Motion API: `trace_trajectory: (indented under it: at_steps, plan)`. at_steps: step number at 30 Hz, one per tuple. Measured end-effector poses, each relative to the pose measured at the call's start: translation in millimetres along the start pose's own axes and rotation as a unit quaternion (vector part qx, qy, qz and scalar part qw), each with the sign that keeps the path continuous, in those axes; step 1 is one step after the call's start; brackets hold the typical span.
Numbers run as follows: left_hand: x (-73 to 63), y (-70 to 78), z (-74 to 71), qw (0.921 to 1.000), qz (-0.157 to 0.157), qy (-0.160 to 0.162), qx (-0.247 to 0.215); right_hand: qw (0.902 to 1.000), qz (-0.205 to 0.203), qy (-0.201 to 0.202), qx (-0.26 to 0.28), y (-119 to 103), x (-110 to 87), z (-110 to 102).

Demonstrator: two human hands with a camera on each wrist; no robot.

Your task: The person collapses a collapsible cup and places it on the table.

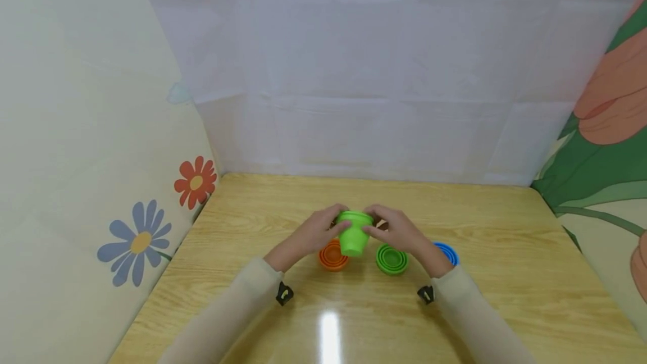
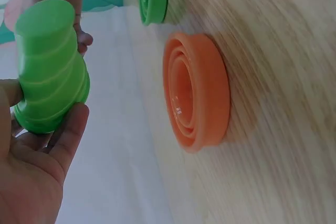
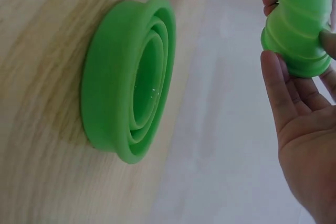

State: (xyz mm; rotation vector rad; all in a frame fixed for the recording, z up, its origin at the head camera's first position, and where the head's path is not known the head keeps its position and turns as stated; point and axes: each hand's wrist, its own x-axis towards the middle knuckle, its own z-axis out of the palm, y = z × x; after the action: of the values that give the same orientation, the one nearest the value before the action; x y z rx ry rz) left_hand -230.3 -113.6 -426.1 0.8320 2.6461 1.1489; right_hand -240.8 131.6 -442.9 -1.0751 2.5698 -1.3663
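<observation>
A light green collapsible cup (image 1: pixel 354 235) is held above the table, stretched to its full height with its wide rim up. My left hand (image 1: pixel 319 230) grips the left side of its rim, thumb in front. On the opposite side my right hand (image 1: pixel 396 231) grips the same rim. Ridged rings run around the cup (image 2: pixel 50 69) in the left wrist view. Below the left hand lies an orange collapsible cup (image 2: pixel 212 93), folded flat into rings. A darker green one (image 3: pixel 107 82), also folded flat, lies below the right hand.
A blue folded cup (image 1: pixel 447 253) lies to the right, partly hidden by the right forearm. The wooden table (image 1: pixel 283 195) ends at a white cloth backdrop (image 1: pixel 323 72). Flower-printed cloth (image 1: pixel 136 243) hangs at the left, and another printed cloth (image 1: pixel 611 173) at the right.
</observation>
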Motion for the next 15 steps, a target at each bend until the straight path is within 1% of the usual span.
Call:
trace_trajectory:
  at_steps: [4,7,12,15]
  plan:
    - [-5.4,5.5,2.4,0.9997,0.012,-0.011,0.016,0.9999,-0.011,-0.002,-0.006,-3,-9.7,1]
    - [-9.7,8.3,4.6,0.9994,0.023,-0.019,0.016,0.9997,-0.018,0.003,-0.014,-4,-17.8,3]
    - [-16.5,11.3,7.7,0.9984,0.051,-0.023,-0.012,0.9983,-0.043,0.023,-0.031,-8,-30.3,6]
    - [-21.5,11.8,8.4,0.9971,0.063,-0.030,-0.029,0.9977,-0.051,0.027,-0.034,-10,-36.1,7]
